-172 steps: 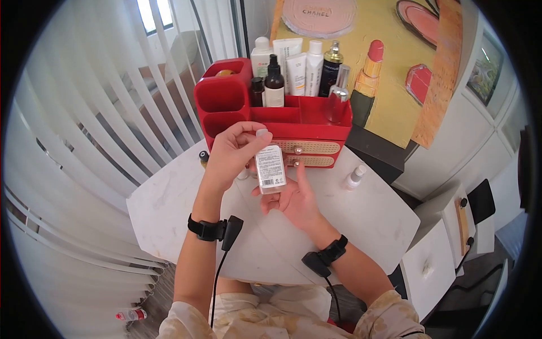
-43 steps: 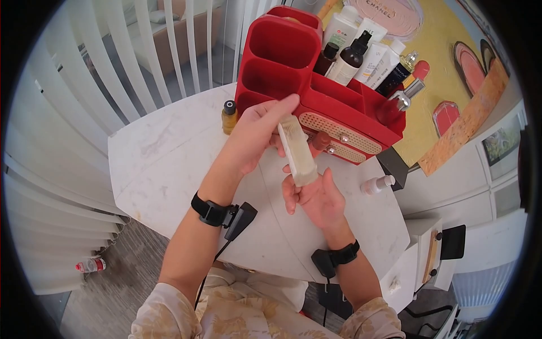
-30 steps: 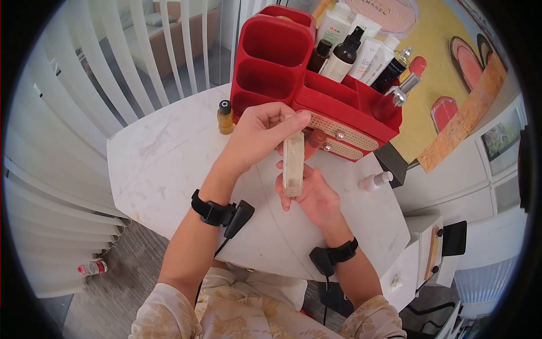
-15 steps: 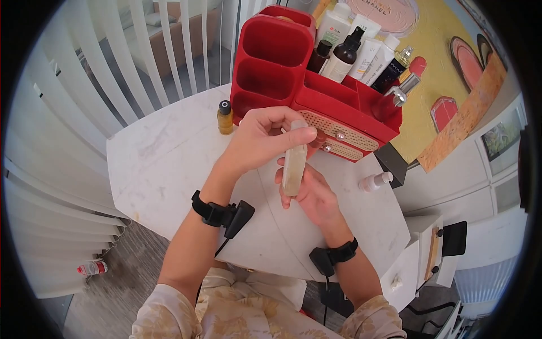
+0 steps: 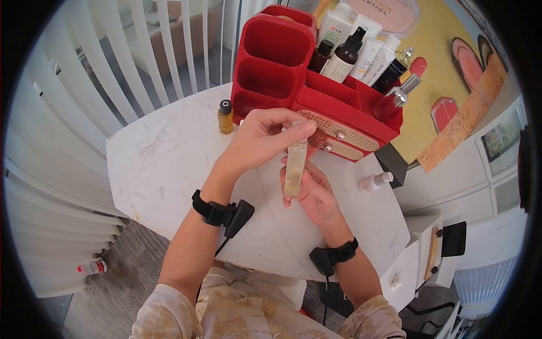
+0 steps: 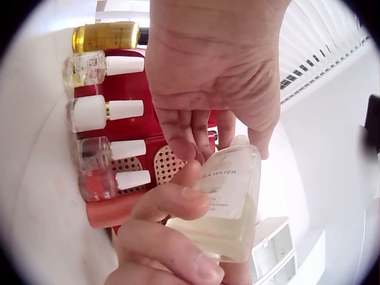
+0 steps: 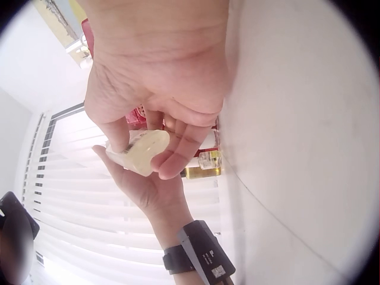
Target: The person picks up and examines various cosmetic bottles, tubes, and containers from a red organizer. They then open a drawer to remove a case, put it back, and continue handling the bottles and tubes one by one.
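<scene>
A flat clear bottle of pale liquid (image 5: 296,168) hangs upright between the hands, its narrow side facing the head camera. The left hand (image 5: 261,141) pinches it at the cap between thumb and fingers. Lower down, the right hand (image 5: 317,195) has its thumb and fingers around the bottle's bottom end. In the left wrist view the bottle (image 6: 222,219) shows a white label, with right-hand fingers (image 6: 172,205) on its side. The right wrist view shows the bottle's base (image 7: 148,153) between the right thumb and fingers.
A red organizer (image 5: 339,110) with bottles and tubes stands behind the hands on the white table (image 5: 152,169). An amber bottle (image 5: 226,120) is left, a small pink-white bottle (image 5: 375,182) right. Several nail polish bottles (image 6: 89,113) line the organizer's front.
Over the last few seconds the bottle has turned from its labelled face to its narrow side, and the head view has shifted. Since half a second ago, the right hand has moved slightly.
</scene>
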`<state>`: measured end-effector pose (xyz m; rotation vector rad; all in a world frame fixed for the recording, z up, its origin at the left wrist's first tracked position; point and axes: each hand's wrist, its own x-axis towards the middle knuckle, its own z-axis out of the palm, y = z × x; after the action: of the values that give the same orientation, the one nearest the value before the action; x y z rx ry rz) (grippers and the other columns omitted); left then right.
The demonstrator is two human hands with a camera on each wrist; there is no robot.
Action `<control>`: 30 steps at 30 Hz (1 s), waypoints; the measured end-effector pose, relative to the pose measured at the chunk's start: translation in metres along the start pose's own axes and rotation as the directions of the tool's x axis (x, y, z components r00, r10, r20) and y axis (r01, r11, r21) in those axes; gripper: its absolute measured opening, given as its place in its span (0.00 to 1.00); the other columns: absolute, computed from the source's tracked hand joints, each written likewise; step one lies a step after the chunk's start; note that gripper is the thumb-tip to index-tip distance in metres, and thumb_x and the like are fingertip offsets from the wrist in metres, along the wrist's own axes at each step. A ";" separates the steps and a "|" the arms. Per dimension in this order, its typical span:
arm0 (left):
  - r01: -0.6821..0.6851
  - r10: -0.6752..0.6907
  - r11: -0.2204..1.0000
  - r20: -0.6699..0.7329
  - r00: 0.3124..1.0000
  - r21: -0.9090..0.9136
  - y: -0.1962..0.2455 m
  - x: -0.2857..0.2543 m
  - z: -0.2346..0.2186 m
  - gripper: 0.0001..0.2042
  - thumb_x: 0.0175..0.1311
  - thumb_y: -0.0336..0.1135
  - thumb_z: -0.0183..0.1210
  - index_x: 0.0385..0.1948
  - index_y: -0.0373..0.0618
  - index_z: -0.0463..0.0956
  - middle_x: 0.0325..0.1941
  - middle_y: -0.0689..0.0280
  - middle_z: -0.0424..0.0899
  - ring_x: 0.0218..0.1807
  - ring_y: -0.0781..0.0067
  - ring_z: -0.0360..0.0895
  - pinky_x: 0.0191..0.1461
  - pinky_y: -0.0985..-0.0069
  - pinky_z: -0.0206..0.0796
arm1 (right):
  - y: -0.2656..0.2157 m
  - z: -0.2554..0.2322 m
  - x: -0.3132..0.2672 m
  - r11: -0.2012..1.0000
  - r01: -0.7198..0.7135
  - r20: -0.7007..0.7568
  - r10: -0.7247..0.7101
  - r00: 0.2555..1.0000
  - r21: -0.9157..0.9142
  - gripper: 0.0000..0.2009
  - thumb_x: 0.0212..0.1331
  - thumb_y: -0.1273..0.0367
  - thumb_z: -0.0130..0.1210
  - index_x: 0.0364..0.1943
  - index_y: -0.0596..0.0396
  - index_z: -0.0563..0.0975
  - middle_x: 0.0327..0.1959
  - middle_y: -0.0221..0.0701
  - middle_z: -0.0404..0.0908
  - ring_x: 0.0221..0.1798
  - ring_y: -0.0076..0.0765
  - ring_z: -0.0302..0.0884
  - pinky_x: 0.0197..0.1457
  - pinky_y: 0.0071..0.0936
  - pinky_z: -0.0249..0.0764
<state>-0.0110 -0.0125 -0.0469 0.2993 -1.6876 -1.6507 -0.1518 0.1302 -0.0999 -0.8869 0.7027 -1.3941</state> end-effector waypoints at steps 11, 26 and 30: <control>0.007 -0.007 1.000 -0.027 1.000 0.020 0.000 -0.001 -0.002 0.15 0.72 0.45 0.63 0.44 0.44 0.87 0.36 0.73 0.86 0.36 0.87 0.77 0.33 0.85 0.65 | -0.002 0.003 0.000 1.000 0.022 -0.064 -0.022 0.998 0.001 0.19 0.73 0.62 0.54 0.62 0.56 0.72 0.44 0.29 0.83 0.38 0.25 0.80 0.40 0.29 0.77; 0.000 0.001 1.000 -0.087 0.996 0.011 0.005 0.000 -0.002 0.13 0.67 0.37 0.68 0.45 0.37 0.85 0.35 0.70 0.85 0.38 0.85 0.78 0.41 0.83 0.71 | 0.000 0.000 0.001 0.996 0.079 -0.191 -0.085 0.978 -0.038 0.23 0.69 0.67 0.60 0.67 0.54 0.70 0.45 0.26 0.82 0.39 0.18 0.78 0.36 0.22 0.75; 0.052 -0.053 0.999 -0.090 0.994 -0.010 0.003 0.000 -0.005 0.12 0.67 0.36 0.68 0.45 0.38 0.85 0.37 0.70 0.85 0.39 0.85 0.78 0.42 0.83 0.70 | -0.001 0.003 0.002 0.993 0.090 -0.260 -0.106 0.960 -0.070 0.24 0.66 0.69 0.63 0.65 0.54 0.72 0.44 0.25 0.81 0.39 0.18 0.76 0.34 0.21 0.72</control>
<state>-0.0069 -0.0161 -0.0445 0.4122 -1.6183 -1.6562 -0.1499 0.1283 -0.0978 -0.7973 0.9149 -1.6059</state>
